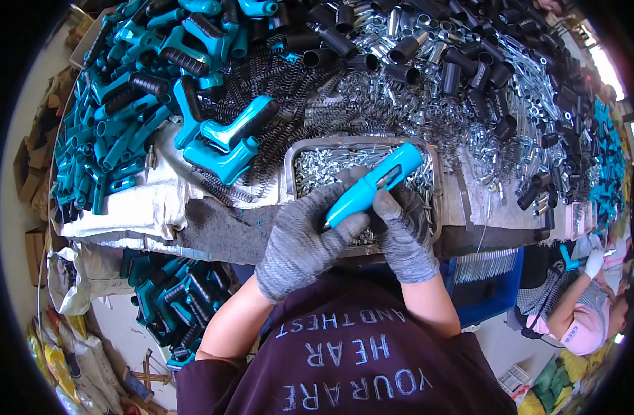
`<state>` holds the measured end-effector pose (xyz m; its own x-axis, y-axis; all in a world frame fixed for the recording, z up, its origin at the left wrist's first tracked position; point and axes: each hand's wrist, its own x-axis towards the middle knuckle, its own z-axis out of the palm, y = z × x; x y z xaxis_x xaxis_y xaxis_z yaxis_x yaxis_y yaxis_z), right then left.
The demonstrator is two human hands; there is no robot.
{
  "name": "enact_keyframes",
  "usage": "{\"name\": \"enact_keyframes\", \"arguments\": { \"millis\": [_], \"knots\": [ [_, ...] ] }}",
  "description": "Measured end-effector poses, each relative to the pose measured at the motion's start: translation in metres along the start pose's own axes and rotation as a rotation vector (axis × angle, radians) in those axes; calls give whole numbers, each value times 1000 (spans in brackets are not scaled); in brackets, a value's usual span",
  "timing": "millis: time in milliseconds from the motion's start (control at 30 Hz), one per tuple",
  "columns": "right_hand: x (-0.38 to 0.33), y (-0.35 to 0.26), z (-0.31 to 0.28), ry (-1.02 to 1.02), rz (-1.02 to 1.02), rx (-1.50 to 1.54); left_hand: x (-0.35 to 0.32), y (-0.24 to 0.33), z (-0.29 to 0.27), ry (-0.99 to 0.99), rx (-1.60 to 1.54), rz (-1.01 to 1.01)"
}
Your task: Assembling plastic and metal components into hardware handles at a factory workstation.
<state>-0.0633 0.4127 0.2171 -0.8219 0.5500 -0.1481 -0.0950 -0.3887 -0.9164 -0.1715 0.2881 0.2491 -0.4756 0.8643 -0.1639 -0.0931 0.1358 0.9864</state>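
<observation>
A teal plastic tool housing (364, 194) with a slot in its side lies slantwise across my two hands, its wide end up and to the right. My left hand (296, 238), in a grey knitted glove, is closed round the lower end. My right hand (408, 245), gloved alike, grips the housing from the other side with its thumb near the slot; some of its fingers are hidden. Beneath both hands stands a metal tray (436, 200) of small screws. Two teal handle pieces (220, 160) with dark grips lie left of the tray.
More teal handles (192, 62) are heaped at the far left. Dark springs (289, 104), black tubes (452, 79) and metal rods cover the table's middle and right. Below the edge are a blue crate (486, 283) and teal parts (171, 297). A co-worker (586, 311) sits at right.
</observation>
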Motion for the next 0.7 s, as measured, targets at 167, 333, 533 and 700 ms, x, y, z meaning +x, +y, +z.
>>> {"name": "enact_keyframes", "arguments": {
  "millis": [167,333,533,700],
  "knots": [
    [-1,-3,-15,165,-119,-52,17,-2,11,19,250,161],
    [2,-5,-66,280,-95,464,36,-22,0,2,769,254],
    [-15,-4,-47,250,137,646,46,-50,9,-17,1038,307],
    [-33,4,-50,4,352,352,40,-37,5,103,622,266]
  ]
}}
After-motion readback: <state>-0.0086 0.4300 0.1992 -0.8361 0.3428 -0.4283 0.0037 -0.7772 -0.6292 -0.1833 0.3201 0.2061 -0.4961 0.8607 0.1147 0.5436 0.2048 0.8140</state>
